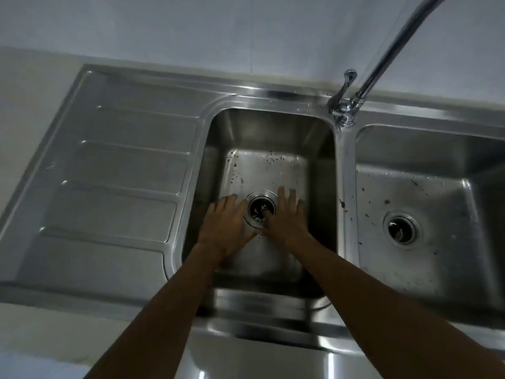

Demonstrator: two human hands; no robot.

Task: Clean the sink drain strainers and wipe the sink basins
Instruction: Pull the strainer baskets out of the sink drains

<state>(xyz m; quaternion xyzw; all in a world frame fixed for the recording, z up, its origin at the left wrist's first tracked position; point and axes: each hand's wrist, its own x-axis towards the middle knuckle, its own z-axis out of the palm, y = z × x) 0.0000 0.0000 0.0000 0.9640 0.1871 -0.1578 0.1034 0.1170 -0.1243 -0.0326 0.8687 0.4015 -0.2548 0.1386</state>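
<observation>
Left hand [228,228] and right hand [287,220], empty and spread, flank the drain strainer [260,209]; lifting it out likely follows

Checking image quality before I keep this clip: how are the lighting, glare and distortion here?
Head view: dim, bluish light; the stainless steel left basin has dark shadowed walls. Glare streaks sit on the steel front rim and the curved chrome tap. Wide-angle bending bows the ribbed steel draining board. The left hand and right hand look soft, but the round metal drain strainer between them stays readable.
</observation>
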